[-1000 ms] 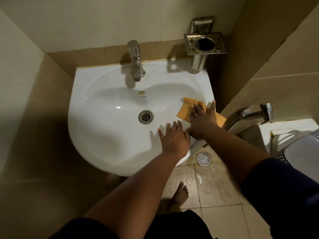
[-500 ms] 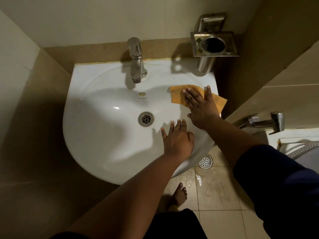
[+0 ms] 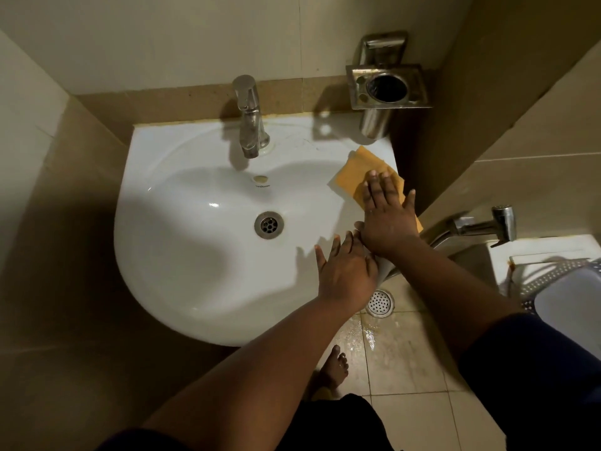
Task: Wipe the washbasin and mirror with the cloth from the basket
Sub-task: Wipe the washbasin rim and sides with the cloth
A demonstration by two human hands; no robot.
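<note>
A white washbasin [image 3: 195, 255] fills the middle of the head view, with a steel drain [image 3: 269, 224] in its bowl. An orange cloth [image 3: 356, 172] lies flat on the basin's right rim, near the back corner. My right hand [image 3: 387, 216] presses on the cloth with straight, spread fingers and covers its near part. My left hand [image 3: 346, 271] rests flat on the basin's front right rim, fingers straight, just below the right hand. No mirror shows in the frame.
A chrome tap [image 3: 248, 118] stands at the back of the basin. A steel wall-mounted holder [image 3: 387, 87] hangs over the back right corner. A spray nozzle [image 3: 481, 226] and a toilet [image 3: 553, 275] are at right. The tiled floor [image 3: 406, 362] has a floor drain [image 3: 380, 302].
My right hand has slid the cloth from the bowl's right inner slope out onto the right rim, toward the back corner. My left hand has stayed on the front right rim.
</note>
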